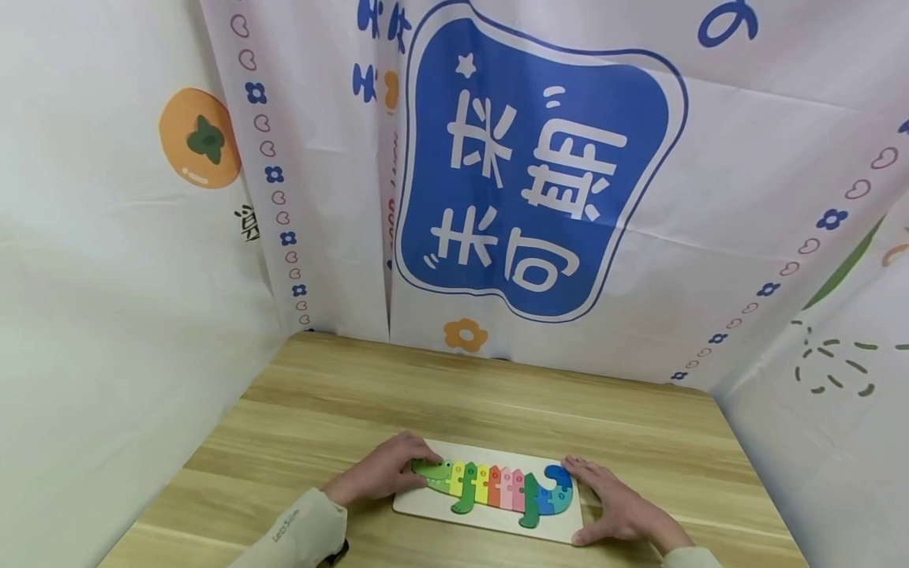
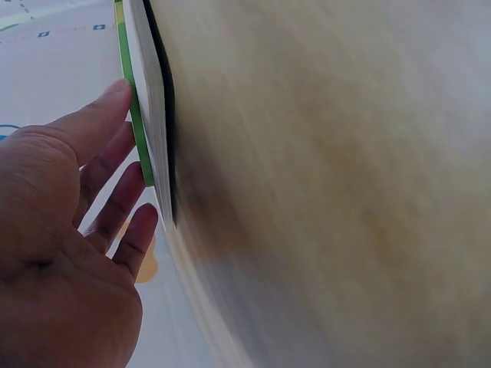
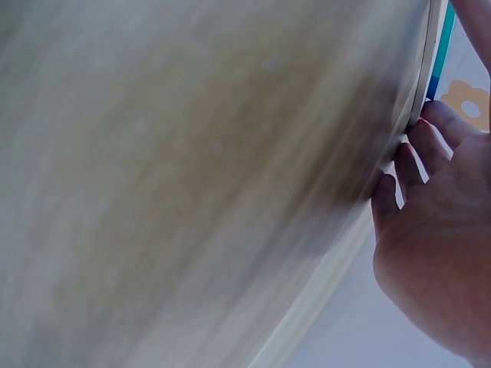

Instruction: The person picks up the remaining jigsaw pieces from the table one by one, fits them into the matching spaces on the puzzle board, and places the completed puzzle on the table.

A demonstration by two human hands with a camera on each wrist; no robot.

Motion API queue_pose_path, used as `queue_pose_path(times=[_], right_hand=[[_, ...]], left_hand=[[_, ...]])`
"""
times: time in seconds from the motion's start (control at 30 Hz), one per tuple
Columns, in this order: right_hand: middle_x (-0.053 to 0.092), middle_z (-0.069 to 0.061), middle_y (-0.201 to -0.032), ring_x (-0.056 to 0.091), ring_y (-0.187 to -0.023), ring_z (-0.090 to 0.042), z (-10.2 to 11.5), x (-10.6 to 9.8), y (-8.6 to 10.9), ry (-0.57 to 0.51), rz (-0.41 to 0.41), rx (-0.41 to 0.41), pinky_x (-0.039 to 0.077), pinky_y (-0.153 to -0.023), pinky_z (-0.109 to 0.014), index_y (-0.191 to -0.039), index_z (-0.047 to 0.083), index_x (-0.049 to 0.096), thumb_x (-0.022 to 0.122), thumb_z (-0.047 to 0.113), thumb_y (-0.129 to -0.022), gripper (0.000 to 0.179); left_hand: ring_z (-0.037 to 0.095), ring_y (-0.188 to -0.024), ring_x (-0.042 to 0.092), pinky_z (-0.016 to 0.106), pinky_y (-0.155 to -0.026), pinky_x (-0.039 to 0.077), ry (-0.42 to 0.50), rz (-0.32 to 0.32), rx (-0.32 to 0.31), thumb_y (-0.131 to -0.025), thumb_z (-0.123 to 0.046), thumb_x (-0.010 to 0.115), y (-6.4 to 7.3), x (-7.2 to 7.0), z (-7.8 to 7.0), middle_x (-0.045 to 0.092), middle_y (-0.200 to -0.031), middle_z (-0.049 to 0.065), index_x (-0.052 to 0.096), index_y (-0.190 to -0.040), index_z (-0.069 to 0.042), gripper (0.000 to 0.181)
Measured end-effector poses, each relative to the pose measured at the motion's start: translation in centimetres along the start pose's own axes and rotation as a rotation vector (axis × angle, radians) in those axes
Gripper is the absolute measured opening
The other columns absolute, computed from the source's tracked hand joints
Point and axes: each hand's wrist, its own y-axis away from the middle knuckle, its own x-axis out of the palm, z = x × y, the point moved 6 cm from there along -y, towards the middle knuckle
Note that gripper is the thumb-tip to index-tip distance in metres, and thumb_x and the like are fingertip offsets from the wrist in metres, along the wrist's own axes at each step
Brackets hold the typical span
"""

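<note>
A crocodile jigsaw puzzle lies on a pale wooden board, its numbered pieces joined from green head to blue tail. At the left end, my left hand touches the crocodile's green head piece with its thumb and fingertips. The left wrist view shows the thumb at the green edge and the other fingers loosely extended. My right hand spans the board's right end, fingertips by the blue tail piece and thumb at the near corner. In the right wrist view, the fingertips rest along the board's side.
The board lies on a wood-grain table near its front. Behind the table hangs a white printed cloth with a blue sign. Further white cloth walls stand at left and right.
</note>
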Motion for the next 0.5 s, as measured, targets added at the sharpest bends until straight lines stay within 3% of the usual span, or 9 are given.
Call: queue_pose_path(times=[0.4, 0.5], right_hand=[[0.029, -0.023, -0.168, 0.023, -0.151, -0.056, 0.11, -0.15, -0.02, -0.003, 0.000, -0.001, 0.025, -0.112, -0.080, -0.162, 0.006, 0.033, 0.093, 0.046, -0.072, 0.115], [0.030, -0.023, -0.167, 0.024, -0.151, -0.056, 0.13, 0.01, -0.09, -0.002, -0.002, -0.009, 0.026, -0.112, -0.080, -0.162, 0.006, 0.033, 0.093, 0.045, -0.073, 0.114]], left_hand=[[0.010, -0.104, 0.057, 0.031, -0.090, 0.049, -0.014, -0.003, 0.007, -0.097, -0.022, 0.074, 0.01, -0.04, -0.39, 0.070, -0.122, -0.008, 0.072, -0.130, -0.021, 0.032], [0.011, -0.109, 0.058, 0.035, -0.096, 0.051, -0.022, -0.006, 0.014, -0.097, -0.023, 0.074, 0.24, -0.13, -0.56, 0.070, -0.124, -0.006, 0.071, -0.132, -0.020, 0.035]])
